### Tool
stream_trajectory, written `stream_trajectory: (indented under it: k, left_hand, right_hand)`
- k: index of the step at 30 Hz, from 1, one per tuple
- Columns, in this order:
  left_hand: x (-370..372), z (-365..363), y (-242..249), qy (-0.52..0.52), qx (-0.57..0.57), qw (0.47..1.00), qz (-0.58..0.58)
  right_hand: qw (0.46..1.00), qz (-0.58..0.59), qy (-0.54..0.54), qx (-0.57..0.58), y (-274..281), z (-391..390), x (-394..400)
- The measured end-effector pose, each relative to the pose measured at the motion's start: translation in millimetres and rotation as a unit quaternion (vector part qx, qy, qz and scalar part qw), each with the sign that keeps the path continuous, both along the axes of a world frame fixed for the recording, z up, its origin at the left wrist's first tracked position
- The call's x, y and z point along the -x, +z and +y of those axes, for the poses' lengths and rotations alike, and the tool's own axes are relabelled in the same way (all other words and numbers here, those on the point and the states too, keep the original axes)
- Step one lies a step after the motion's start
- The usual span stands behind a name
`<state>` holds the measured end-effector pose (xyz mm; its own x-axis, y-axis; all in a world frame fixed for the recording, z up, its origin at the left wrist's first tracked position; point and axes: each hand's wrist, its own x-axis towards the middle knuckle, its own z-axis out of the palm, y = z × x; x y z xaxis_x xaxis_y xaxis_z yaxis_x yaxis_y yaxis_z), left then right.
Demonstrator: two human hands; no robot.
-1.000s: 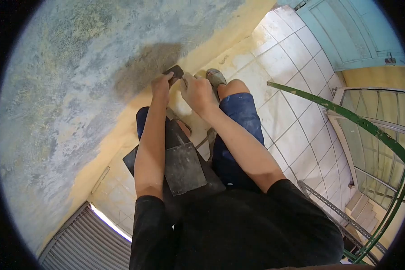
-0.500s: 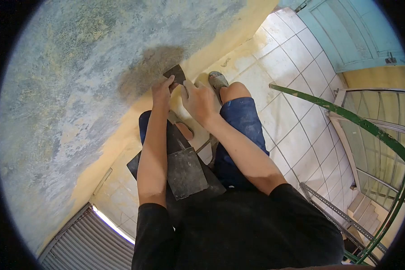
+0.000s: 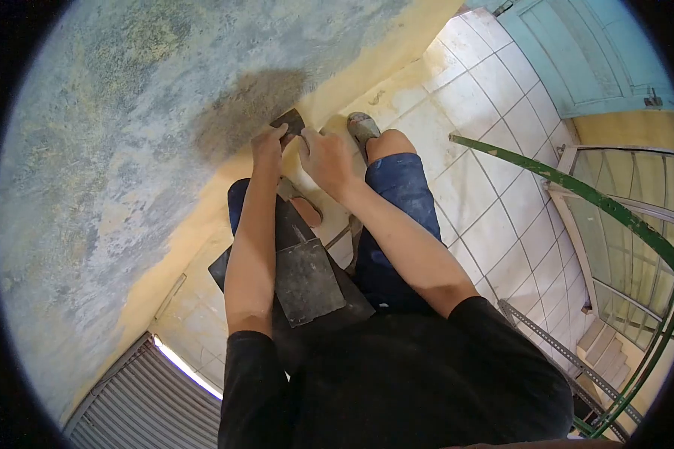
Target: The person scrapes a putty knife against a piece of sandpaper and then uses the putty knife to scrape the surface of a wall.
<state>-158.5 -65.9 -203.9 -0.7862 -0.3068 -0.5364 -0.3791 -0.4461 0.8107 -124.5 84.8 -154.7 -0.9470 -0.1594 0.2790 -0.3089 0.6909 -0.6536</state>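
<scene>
Pinching dark sheet (image 3: 293, 122), left hand (image 3: 267, 143), right hand (image 3: 329, 160) beside.

The dark flat piece (image 3: 293, 121) is thin, nearly black and straight-edged, with a plain corner pointing towards one o'clock. It sits at about eleven o'clock from the middle of the view, tilted, against or just off the wall (image 3: 138, 138); which, I cannot tell. The fingers of the left hand (image 3: 266, 147) cover its seven o'clock side.
</scene>
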Motion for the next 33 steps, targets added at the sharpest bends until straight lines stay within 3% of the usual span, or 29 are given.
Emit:
stream_trajectory:
  k: [3,7,9,13,17,22,26,28,31,33]
  left_hand:
    - [8,-7,2,-0.021,0.014,1.0,0.014]
    - [8,-2,-2,-0.032,0.024,0.998,-0.051]
    - [-1,0,0,-0.025,0.01,0.999,-0.032]
    - [1,-7,-2,-0.01,0.02,1.0,0.003]
    - [4,0,3,0.002,0.039,0.998,-0.058]
    - [-2,-9,-6,0.015,0.018,1.0,0.017]
    - [5,-11,-21,0.004,0.002,1.0,-0.011]
    - [-4,-12,-8,-0.013,0.003,0.998,0.055]
    - [-8,-1,21,0.024,0.004,0.999,0.028]
    - [-9,-7,2,0.009,0.013,1.0,0.008]
  right_hand:
    - [0.999,0.014,-0.034,-0.026,2,-7,-11]
    - [1.0,-0.007,-0.03,-0.002,-2,1,-1]
    - [1.0,-0.006,0.011,-0.001,2,3,-7]
    - [1.0,-0.02,-0.01,-0.01,3,-6,-13]
    - [0.999,-0.033,0.008,-0.031,-2,-2,-4]
    - [0.999,-0.019,0.012,-0.033,9,-8,-10]
    - [1.0,-0.019,-0.006,-0.012,-5,-6,-3]
    - [1.0,-0.006,0.007,-0.013,1,-6,-8]
    - [0.999,0.02,-0.033,0.015,6,-9,-15]
    - [1.0,-0.01,-0.022,0.011,2,-5,-13]
